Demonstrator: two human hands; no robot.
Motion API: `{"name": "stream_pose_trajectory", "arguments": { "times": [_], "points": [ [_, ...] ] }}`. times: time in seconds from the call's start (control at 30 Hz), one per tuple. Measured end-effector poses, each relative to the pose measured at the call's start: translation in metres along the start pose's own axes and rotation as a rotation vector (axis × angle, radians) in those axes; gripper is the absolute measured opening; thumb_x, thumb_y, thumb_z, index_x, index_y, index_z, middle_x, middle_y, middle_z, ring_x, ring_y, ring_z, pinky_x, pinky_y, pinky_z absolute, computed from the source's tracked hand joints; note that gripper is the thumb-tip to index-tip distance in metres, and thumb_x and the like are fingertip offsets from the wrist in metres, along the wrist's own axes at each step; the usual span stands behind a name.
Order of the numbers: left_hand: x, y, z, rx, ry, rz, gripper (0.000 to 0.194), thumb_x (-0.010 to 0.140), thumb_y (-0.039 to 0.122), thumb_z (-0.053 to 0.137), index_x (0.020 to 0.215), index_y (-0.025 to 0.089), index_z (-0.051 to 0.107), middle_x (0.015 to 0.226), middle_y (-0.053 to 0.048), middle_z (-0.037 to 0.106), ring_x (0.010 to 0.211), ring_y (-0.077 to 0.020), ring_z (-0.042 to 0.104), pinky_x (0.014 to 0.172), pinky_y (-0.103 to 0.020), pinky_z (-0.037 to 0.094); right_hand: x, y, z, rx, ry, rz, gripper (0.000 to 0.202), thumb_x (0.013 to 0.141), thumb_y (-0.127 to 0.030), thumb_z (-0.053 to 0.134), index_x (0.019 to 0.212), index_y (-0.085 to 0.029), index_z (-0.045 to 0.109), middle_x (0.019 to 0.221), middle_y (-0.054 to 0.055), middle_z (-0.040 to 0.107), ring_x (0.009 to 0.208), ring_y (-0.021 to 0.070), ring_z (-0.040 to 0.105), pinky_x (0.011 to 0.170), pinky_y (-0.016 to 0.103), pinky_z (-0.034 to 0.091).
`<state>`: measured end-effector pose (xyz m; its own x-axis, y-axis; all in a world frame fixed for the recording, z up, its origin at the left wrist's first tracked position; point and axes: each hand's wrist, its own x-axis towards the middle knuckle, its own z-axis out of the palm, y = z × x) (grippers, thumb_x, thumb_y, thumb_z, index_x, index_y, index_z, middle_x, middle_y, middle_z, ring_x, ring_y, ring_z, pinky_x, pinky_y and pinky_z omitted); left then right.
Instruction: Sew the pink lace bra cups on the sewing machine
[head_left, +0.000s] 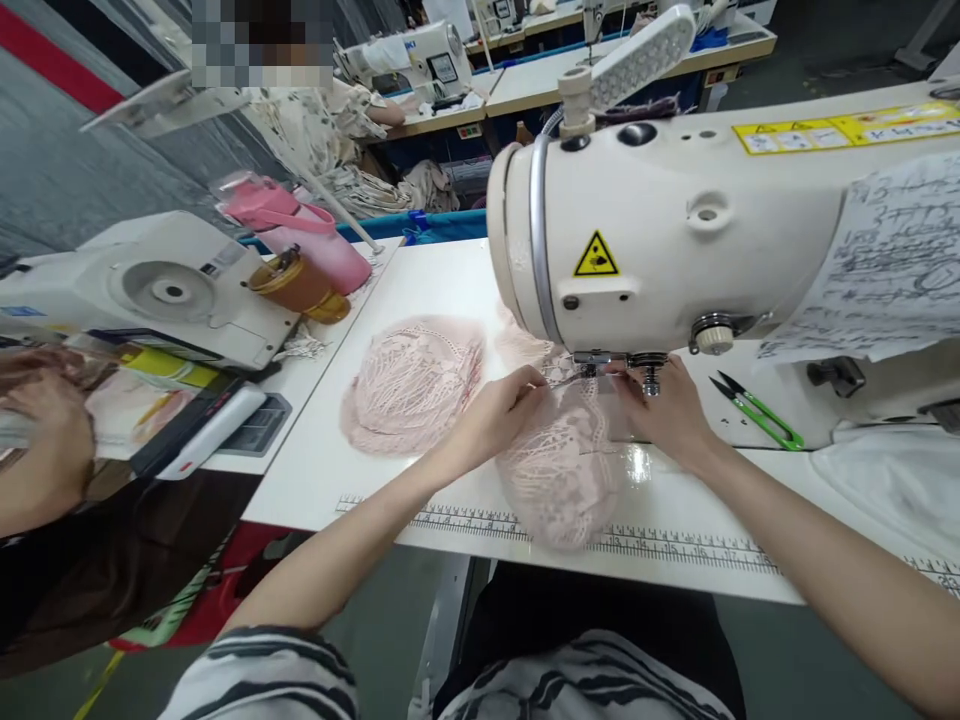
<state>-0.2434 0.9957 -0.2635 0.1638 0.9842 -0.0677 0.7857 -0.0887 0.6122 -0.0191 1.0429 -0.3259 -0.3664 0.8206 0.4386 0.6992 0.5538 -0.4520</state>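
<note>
A pale pink lace piece [562,470] lies under the needle area of a white sewing machine [637,230], its near end reaching over the ruler strip. My left hand [514,400] pinches the left edge of this lace, thumb and fingers together, just left of the presser foot [589,370]. On the other side of the foot, my right hand [664,405] is close against the work; its fingertips are partly hidden behind the machine's parts, so what they grip is unclear. A stack of similar pink lace pieces [412,385] rests on the table to the left.
Green-handled thread snips [761,410] lie right of my right hand. White cloth [892,480] sits at the right. Leftward stand a pink bottle [315,240], an amber cup [300,285] and another sewing machine [150,290], where a co-worker's hands [49,420] handle fabric.
</note>
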Motion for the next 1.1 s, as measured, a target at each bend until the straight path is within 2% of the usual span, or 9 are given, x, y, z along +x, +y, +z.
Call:
{"name": "stream_pose_trajectory", "arguments": {
  "times": [0.13,0.2,0.3,0.43,0.57,0.7,0.83,0.97,1.1],
  "points": [
    [0.003,0.000,0.020,0.440,0.241,0.305,0.023,0.100,0.027,0.042,0.100,0.014,0.062,0.094,-0.007,0.069,0.083,-0.0199,0.064,0.066,-0.030,0.051,-0.002,0.002,0.004,-0.043,0.093,-0.042,0.025,0.091,-0.016,0.044,0.081,-0.020,0.067,0.090,0.007,0.071,0.090,0.0244,0.061,0.090,0.041,0.046],
    [-0.001,0.006,0.031,0.505,0.219,0.467,0.025,0.100,0.027,0.043,0.108,0.012,0.062,0.107,-0.010,0.069,0.099,-0.0225,0.064,0.078,-0.035,0.055,-0.004,0.002,0.004,-0.071,0.115,-0.120,0.025,0.090,-0.013,0.045,0.090,-0.021,0.069,0.093,0.005,0.072,0.092,0.0236,0.062,0.092,0.041,0.045],
    [-0.002,0.011,0.047,0.567,0.172,0.578,0.036,0.099,0.031,0.047,0.125,0.007,0.056,0.128,-0.016,0.062,0.120,-0.0275,0.058,0.094,-0.041,0.054,-0.006,-0.001,0.003,-0.157,0.122,-0.235,0.031,0.090,-0.009,0.045,0.101,-0.024,0.071,0.091,0.003,0.074,0.087,0.0207,0.065,0.091,0.040,0.044],
    [0.003,0.002,0.055,0.618,0.202,0.614,0.042,0.100,0.031,0.045,0.131,0.004,0.053,0.135,-0.017,0.057,0.129,-0.0297,0.051,0.102,-0.042,0.051,-0.006,-0.003,0.001,-0.282,0.092,-0.288,0.035,0.091,-0.008,0.043,0.101,-0.024,0.072,0.086,0.004,0.074,0.083,0.0199,0.066,0.084,0.039,0.044],
    [0.005,-0.006,0.050,0.585,0.185,0.632,0.042,0.100,0.030,0.044,0.131,0.005,0.055,0.136,-0.016,0.056,0.129,-0.0278,0.051,0.104,-0.042,0.050,-0.008,-0.004,0.004,-0.339,0.045,-0.284,0.035,0.091,-0.007,0.043,0.101,-0.023,0.073,0.085,0.005,0.074,0.081,0.0199,0.067,0.078,0.038,0.044],
    [0.006,-0.008,0.045,0.549,0.201,0.651,0.040,0.098,0.030,0.045,0.126,0.005,0.059,0.132,-0.016,0.059,0.125,-0.0283,0.055,0.101,-0.042,0.052,-0.015,-0.004,0.010,-0.392,0.062,-0.248,0.033,0.094,-0.014,0.044,0.109,-0.026,0.070,0.090,0.005,0.073,0.078,0.0186,0.066,0.068,0.033,0.042],
    [0.008,-0.011,0.045,0.517,0.202,0.647,0.041,0.097,0.031,0.047,0.126,0.005,0.059,0.132,-0.015,0.059,0.125,-0.0287,0.055,0.101,-0.043,0.052,-0.017,-0.005,0.012,-0.378,0.126,-0.227,0.030,0.094,-0.016,0.048,0.111,-0.028,0.069,0.088,0.003,0.072,0.078,0.0177,0.065,0.081,0.036,0.045],
    [0.009,-0.014,0.046,0.490,0.186,0.632,0.041,0.098,0.032,0.046,0.128,0.007,0.058,0.133,-0.014,0.059,0.125,-0.0278,0.055,0.101,-0.043,0.052,-0.011,-0.007,0.007,-0.292,0.065,-0.279,0.030,0.092,-0.012,0.048,0.105,-0.025,0.070,0.081,0.001,0.071,0.081,0.0179,0.066,0.086,0.036,0.045],
    [0.009,-0.014,0.045,0.487,0.190,0.638,0.041,0.098,0.031,0.046,0.128,0.006,0.058,0.132,-0.014,0.059,0.125,-0.0279,0.056,0.100,-0.042,0.052,-0.009,-0.008,0.005,-0.297,0.062,-0.270,0.029,0.092,-0.012,0.047,0.107,-0.024,0.070,0.085,0.003,0.071,0.084,0.0176,0.066,0.091,0.039,0.043]
  ]
}}
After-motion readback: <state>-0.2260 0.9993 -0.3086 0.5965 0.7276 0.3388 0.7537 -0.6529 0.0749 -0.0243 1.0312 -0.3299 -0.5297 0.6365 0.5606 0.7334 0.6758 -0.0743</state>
